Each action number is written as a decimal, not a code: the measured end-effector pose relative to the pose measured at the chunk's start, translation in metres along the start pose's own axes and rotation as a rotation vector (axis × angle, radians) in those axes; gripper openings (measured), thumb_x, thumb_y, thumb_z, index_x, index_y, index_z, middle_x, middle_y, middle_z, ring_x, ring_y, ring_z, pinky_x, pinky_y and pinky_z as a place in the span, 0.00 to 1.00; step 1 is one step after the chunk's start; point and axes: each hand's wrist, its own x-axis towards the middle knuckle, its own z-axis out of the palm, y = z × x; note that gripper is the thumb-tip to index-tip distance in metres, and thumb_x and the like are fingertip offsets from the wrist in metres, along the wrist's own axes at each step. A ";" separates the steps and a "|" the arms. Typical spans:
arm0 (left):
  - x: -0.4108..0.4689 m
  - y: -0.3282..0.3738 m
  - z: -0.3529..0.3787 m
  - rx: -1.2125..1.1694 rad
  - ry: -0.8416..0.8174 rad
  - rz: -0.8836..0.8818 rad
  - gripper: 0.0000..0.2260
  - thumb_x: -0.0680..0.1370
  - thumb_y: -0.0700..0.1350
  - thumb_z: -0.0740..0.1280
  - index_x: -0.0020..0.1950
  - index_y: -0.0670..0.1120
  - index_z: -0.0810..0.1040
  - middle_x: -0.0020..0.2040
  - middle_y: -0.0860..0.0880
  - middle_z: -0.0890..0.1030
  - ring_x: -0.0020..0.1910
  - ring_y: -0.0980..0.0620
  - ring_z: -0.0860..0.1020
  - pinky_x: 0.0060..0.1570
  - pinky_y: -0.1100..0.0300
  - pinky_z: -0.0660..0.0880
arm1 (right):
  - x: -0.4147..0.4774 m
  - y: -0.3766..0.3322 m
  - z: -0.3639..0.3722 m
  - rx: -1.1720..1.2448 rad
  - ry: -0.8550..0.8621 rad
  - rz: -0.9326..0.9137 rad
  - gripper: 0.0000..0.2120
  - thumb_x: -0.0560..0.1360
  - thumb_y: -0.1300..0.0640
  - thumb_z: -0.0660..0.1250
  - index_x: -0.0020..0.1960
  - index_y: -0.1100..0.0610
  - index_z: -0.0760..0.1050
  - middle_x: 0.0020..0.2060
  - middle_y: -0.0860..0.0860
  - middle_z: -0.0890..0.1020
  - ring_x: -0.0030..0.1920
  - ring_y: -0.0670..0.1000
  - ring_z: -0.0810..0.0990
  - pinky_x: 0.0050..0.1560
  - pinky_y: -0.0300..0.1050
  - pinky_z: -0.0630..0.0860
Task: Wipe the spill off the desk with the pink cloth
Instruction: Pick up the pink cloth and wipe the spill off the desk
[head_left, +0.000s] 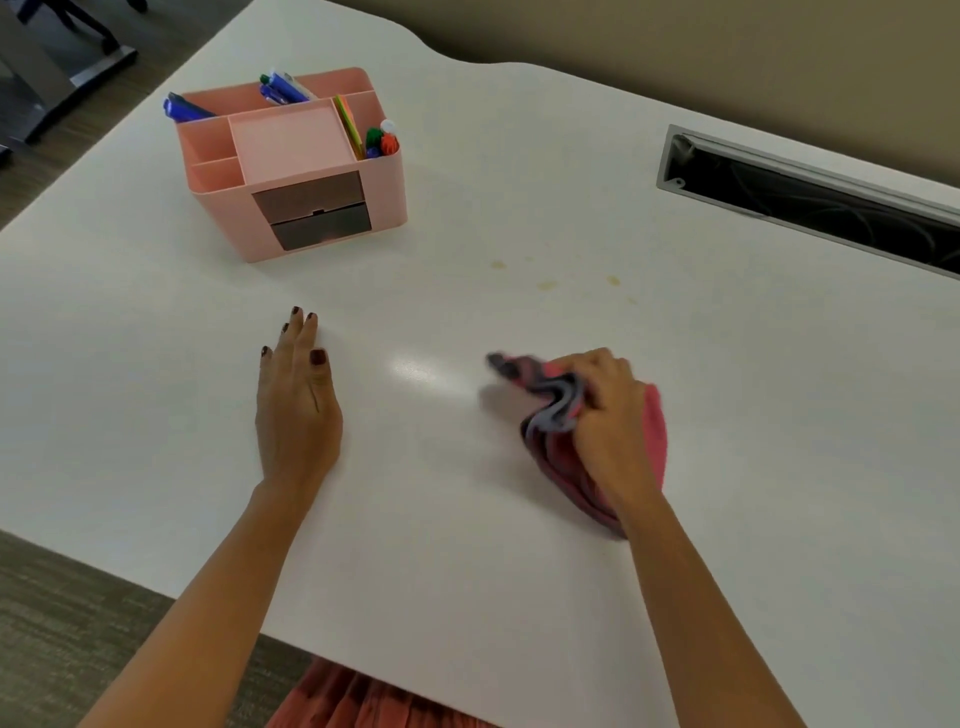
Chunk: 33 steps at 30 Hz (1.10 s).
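Observation:
A few faint yellowish spill spots (546, 284) dot the white desk (467, 545) past its middle. My right hand (610, 410) is closed around the bunched pink cloth (550, 441), which rests on the desk nearer to me than the spots and apart from them. One blurred corner of the cloth sticks out to the left. My left hand (297, 400) lies flat on the desk, palm down, fingers together, holding nothing.
A pink desk organiser (291, 166) with pens, markers and two small drawers stands at the back left. A long cable slot (810, 200) with a grey rim is cut into the desk at the back right. The desk's near edge runs across the lower left.

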 end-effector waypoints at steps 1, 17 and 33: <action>-0.001 0.000 0.000 0.048 -0.003 0.017 0.25 0.82 0.55 0.42 0.75 0.46 0.61 0.77 0.49 0.60 0.77 0.52 0.56 0.75 0.59 0.47 | 0.002 0.005 -0.006 0.002 0.114 0.087 0.18 0.66 0.65 0.58 0.50 0.54 0.81 0.46 0.55 0.78 0.49 0.58 0.73 0.52 0.56 0.69; -0.003 0.000 0.002 0.390 -0.053 -0.048 0.31 0.80 0.57 0.39 0.77 0.40 0.53 0.78 0.42 0.53 0.78 0.45 0.50 0.76 0.47 0.45 | -0.017 -0.003 0.054 -0.512 0.137 0.035 0.23 0.75 0.43 0.61 0.66 0.53 0.70 0.62 0.56 0.73 0.60 0.57 0.69 0.60 0.54 0.65; 0.000 -0.002 0.003 0.419 -0.094 0.036 0.27 0.82 0.55 0.40 0.77 0.42 0.52 0.79 0.45 0.51 0.78 0.47 0.47 0.76 0.48 0.44 | 0.014 0.007 0.056 -0.581 0.132 -0.085 0.20 0.75 0.43 0.61 0.62 0.51 0.73 0.58 0.53 0.74 0.55 0.55 0.70 0.51 0.50 0.64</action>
